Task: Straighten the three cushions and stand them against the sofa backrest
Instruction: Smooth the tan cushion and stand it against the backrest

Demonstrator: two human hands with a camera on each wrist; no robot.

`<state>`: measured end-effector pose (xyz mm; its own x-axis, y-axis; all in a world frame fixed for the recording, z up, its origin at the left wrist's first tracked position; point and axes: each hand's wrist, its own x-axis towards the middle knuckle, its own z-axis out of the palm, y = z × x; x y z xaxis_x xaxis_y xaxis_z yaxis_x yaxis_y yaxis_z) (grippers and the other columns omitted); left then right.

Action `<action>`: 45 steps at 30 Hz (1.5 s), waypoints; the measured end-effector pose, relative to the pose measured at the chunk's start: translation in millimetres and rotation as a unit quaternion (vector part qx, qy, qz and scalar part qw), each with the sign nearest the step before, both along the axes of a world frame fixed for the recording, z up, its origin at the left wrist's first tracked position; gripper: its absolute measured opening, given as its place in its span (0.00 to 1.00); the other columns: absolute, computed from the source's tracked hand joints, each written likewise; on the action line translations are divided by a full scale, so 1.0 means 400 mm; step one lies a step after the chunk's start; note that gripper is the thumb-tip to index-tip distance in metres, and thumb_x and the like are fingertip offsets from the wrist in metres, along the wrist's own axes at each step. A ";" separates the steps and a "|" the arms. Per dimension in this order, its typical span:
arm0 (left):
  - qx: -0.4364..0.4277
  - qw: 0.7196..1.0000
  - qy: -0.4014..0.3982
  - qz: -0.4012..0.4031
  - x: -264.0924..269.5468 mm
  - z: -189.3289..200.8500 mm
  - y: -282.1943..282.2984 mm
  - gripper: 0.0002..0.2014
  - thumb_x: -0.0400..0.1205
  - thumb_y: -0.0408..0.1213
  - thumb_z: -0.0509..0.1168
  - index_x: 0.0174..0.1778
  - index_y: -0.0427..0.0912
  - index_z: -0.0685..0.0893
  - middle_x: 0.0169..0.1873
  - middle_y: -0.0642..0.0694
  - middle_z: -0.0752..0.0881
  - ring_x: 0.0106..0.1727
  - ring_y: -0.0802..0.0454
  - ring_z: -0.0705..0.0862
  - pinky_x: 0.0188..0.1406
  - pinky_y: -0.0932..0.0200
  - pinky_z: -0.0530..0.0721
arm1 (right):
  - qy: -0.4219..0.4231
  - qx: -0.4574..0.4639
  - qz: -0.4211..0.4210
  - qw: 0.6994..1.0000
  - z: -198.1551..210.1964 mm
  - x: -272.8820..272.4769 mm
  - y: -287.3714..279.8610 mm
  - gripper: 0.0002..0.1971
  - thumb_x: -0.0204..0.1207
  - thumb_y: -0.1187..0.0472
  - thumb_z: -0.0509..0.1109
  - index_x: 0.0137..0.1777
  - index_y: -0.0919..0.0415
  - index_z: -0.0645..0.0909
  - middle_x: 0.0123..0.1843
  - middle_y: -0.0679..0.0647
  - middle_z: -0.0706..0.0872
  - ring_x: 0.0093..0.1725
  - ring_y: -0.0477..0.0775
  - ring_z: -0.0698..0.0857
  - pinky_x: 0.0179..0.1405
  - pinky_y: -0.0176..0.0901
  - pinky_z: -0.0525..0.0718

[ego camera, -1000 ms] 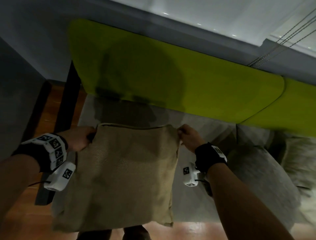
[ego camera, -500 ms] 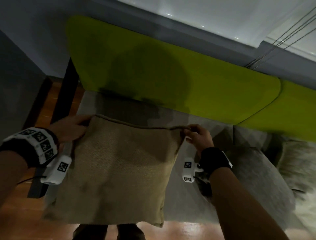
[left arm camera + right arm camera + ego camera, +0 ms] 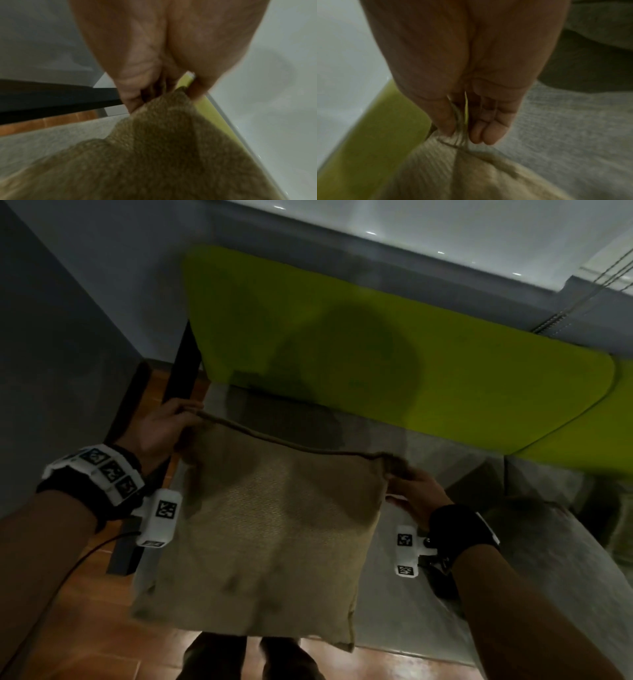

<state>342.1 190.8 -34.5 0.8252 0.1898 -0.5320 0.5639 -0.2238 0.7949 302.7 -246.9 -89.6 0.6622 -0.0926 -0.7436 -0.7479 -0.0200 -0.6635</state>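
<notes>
Since a second ago I have lifted the square tan woven-fabric cushion [image 3: 270, 529] higher and tipped it, so its left top corner now sits above the right one. My left hand [image 3: 161, 433] pinches that left corner, fingers and thumb curled on the piped edge. My right hand [image 3: 416, 494] pinches the right corner; the right wrist view shows the thumb and first fingers closed on bunched fabric, the other fingers [image 3: 489, 129] hanging loosely curled. The cushion hangs between my hands over the front of the grey sofa seat [image 3: 404, 597], its lower edge past the seat's front edge and above the brown wooden floor [image 3: 85, 628].

Beyond my hands stands the lime-green padded sofa backrest [image 3: 376, 347], well apart from the cushion, with bare grey seat between them. Just beside my left hand runs a black sofa frame edge [image 3: 180, 374]. To the right of my right hand lies a blurred grey cushion [image 3: 534, 529], near my wrist.
</notes>
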 end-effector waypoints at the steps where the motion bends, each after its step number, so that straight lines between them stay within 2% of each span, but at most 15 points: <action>1: -0.016 1.000 0.012 -0.016 -0.008 -0.010 0.004 0.13 0.75 0.33 0.67 0.54 0.35 0.86 0.45 0.29 0.83 0.43 0.42 0.81 0.41 0.51 0.83 | 0.008 -0.006 0.001 1.000 -0.003 -0.003 -0.001 0.15 0.85 0.65 0.69 0.70 0.59 0.83 0.63 0.60 0.89 0.59 0.59 0.87 0.60 0.56 0.84; 2: -0.016 0.999 0.019 -0.029 -0.016 -0.010 0.005 0.11 0.75 0.31 0.67 0.52 0.30 0.84 0.41 0.30 0.81 0.43 0.41 0.80 0.37 0.53 0.82 | 0.010 -0.011 -0.015 1.000 -0.004 -0.005 -0.004 0.14 0.86 0.62 0.69 0.70 0.56 0.83 0.64 0.59 0.89 0.60 0.59 0.87 0.59 0.56 0.85; 4: 0.030 0.999 0.013 -0.036 -0.027 -0.016 0.019 0.06 0.78 0.29 0.67 0.46 0.43 0.87 0.42 0.35 0.83 0.47 0.38 0.82 0.44 0.48 0.83 | 0.002 -0.015 -0.069 0.997 -0.003 -0.006 -0.003 0.12 0.87 0.57 0.68 0.68 0.52 0.84 0.64 0.58 0.88 0.60 0.60 0.88 0.52 0.53 0.86; 7: 0.158 0.986 -0.013 -0.048 -0.049 -0.031 0.054 0.08 0.83 0.44 0.65 0.55 0.59 0.86 0.53 0.43 0.87 0.57 0.40 0.85 0.62 0.39 0.83 | -0.014 -0.053 -0.097 0.994 0.000 -0.020 0.023 0.12 0.87 0.50 0.67 0.66 0.49 0.83 0.66 0.58 0.86 0.60 0.61 0.87 0.47 0.50 0.85; 10: 0.155 0.988 0.007 -0.011 -0.062 -0.035 0.066 0.13 0.84 0.56 0.61 0.59 0.57 0.84 0.58 0.44 0.86 0.57 0.42 0.84 0.64 0.37 0.82 | 0.001 -0.016 -0.102 0.995 0.007 -0.040 0.049 0.19 0.85 0.41 0.67 0.69 0.49 0.82 0.65 0.56 0.86 0.63 0.60 0.85 0.55 0.57 0.86; 14: -0.057 0.992 0.099 0.050 -0.053 -0.016 0.032 0.10 0.89 0.36 0.56 0.56 0.41 0.82 0.50 0.34 0.85 0.45 0.44 0.82 0.60 0.45 0.79 | 0.053 0.069 -0.073 0.994 0.009 -0.076 0.034 0.14 0.85 0.53 0.70 0.68 0.52 0.84 0.63 0.53 0.90 0.63 0.58 0.87 0.64 0.58 0.84; 19: 0.068 0.988 0.030 -0.131 -0.054 -0.027 0.017 0.11 0.85 0.29 0.64 0.59 0.46 0.84 0.49 0.47 0.86 0.52 0.47 0.84 0.51 0.55 0.81 | 0.042 0.001 -0.061 0.997 -0.003 -0.077 -0.009 0.09 0.86 0.55 0.68 0.63 0.52 0.86 0.64 0.56 0.90 0.62 0.58 0.88 0.65 0.58 0.84; 22: 0.103 0.991 0.024 -0.078 -0.021 -0.048 0.024 0.11 0.84 0.35 0.63 0.47 0.57 0.88 0.49 0.37 0.85 0.53 0.33 0.86 0.54 0.40 0.86 | 0.040 -0.070 -0.041 0.996 -0.003 -0.070 -0.015 0.08 0.88 0.55 0.65 0.60 0.53 0.85 0.59 0.56 0.90 0.57 0.57 0.89 0.59 0.56 0.84; 24: 0.102 0.994 0.032 -0.011 -0.003 -0.063 0.022 0.11 0.85 0.32 0.61 0.40 0.47 0.84 0.41 0.35 0.82 0.49 0.31 0.86 0.48 0.42 0.87 | 0.032 -0.160 -0.003 0.987 0.002 -0.062 -0.007 0.08 0.89 0.54 0.63 0.56 0.52 0.83 0.56 0.57 0.91 0.53 0.57 0.90 0.48 0.49 0.84; 28: 0.280 0.959 -0.022 -0.038 0.013 -0.039 -0.025 0.03 0.84 0.43 0.62 0.50 0.51 0.79 0.44 0.41 0.83 0.50 0.37 0.85 0.52 0.43 0.85 | -0.013 -0.353 0.115 0.928 0.023 -0.044 0.048 0.13 0.90 0.55 0.60 0.69 0.55 0.80 0.60 0.55 0.84 0.62 0.62 0.84 0.52 0.44 0.76; 32: 0.258 0.935 -0.131 -0.207 0.005 -0.018 -0.084 0.28 0.83 0.56 0.62 0.77 0.46 0.71 0.72 0.36 0.76 0.71 0.36 0.75 0.70 0.41 0.75 | -0.201 -0.420 0.274 0.841 0.067 -0.045 0.114 0.27 0.88 0.45 0.57 0.84 0.55 0.67 0.85 0.58 0.69 0.85 0.65 0.65 0.82 0.60 0.65; 35: 0.236 0.884 -0.131 -0.380 -0.038 -0.007 -0.131 0.37 0.80 0.72 0.52 0.84 0.61 0.59 0.86 0.46 0.58 0.85 0.42 0.58 0.81 0.37 0.64 | -0.263 -0.422 0.467 0.731 0.088 -0.065 0.192 0.35 0.86 0.34 0.43 0.89 0.48 0.55 0.91 0.55 0.57 0.90 0.63 0.51 0.88 0.66 0.48; 37: 0.255 0.829 -0.127 -0.481 -0.070 -0.031 -0.150 0.43 0.75 0.79 0.47 0.86 0.64 0.51 0.88 0.51 0.47 0.88 0.45 0.49 0.83 0.35 0.58 | -0.312 -0.393 0.533 0.681 0.062 -0.085 0.236 0.34 0.87 0.32 0.45 0.90 0.43 0.52 0.92 0.55 0.56 0.90 0.65 0.50 0.87 0.71 0.49; 40: 0.322 0.757 -0.093 -0.561 -0.116 -0.098 -0.145 0.47 0.71 0.83 0.44 0.83 0.71 0.36 0.86 0.56 0.31 0.86 0.51 0.29 0.85 0.36 0.44 | -0.312 -0.379 0.573 0.656 -0.012 -0.091 0.253 0.35 0.86 0.31 0.48 0.90 0.39 0.48 0.93 0.48 0.47 0.91 0.60 0.43 0.87 0.69 0.41; 45: 0.341 0.753 -0.017 -0.563 -0.119 -0.169 -0.109 0.53 0.62 0.88 0.44 0.78 0.76 0.27 0.81 0.58 0.21 0.83 0.46 0.23 0.82 0.27 0.39 | -0.290 -0.377 0.592 0.651 -0.091 -0.058 0.246 0.36 0.84 0.29 0.46 0.90 0.35 0.40 0.92 0.44 0.35 0.90 0.56 0.33 0.86 0.68 0.34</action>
<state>294.5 147.3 -101.9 0.6781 -0.4201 -0.6031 -0.3064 -0.9074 0.2875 279.3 -148.6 -126.1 0.7502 0.5439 -0.3759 0.4589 -0.8377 -0.2961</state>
